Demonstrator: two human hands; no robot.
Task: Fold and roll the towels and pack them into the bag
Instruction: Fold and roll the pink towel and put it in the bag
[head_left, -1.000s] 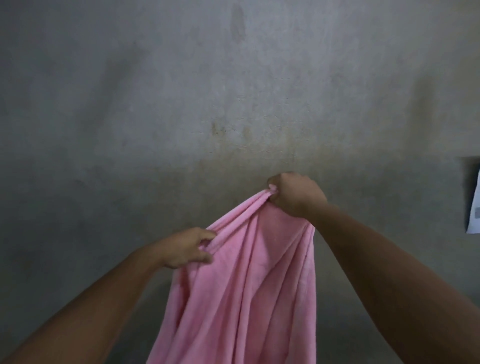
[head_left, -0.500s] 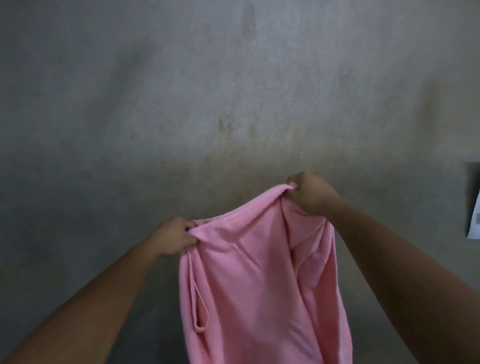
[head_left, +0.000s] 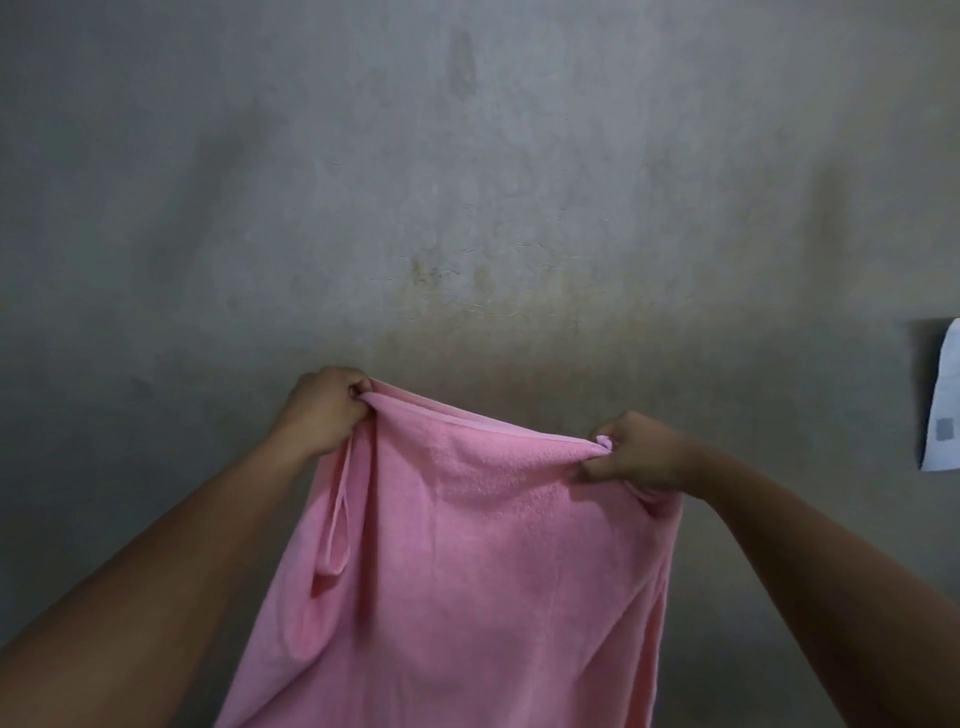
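Spread wider now, left hand (head_left: 324, 410) and right hand (head_left: 636, 452) grip the pink towel (head_left: 493, 545).

Dim, even light, soft focus throughout, corners darkening, slight wide-angle bending at the edges.

A pink towel (head_left: 467, 545) is held up by its top edge in front of a stained grey wall (head_left: 467, 182). The left grip (head_left: 324, 410) clutches one top corner, fingers curled round bunched cloth; the right grip (head_left: 636, 452) pinches the other corner, slightly lower. Between the grips the top hem runs taut. Below them the towel hangs flat and runs out of the bottom of the view. Just below the left grip a narrow side fold (head_left: 332, 530) droops in a loop. Well beyond the right grip, a white sheet (head_left: 943, 405) with a small grey square hangs on the wall
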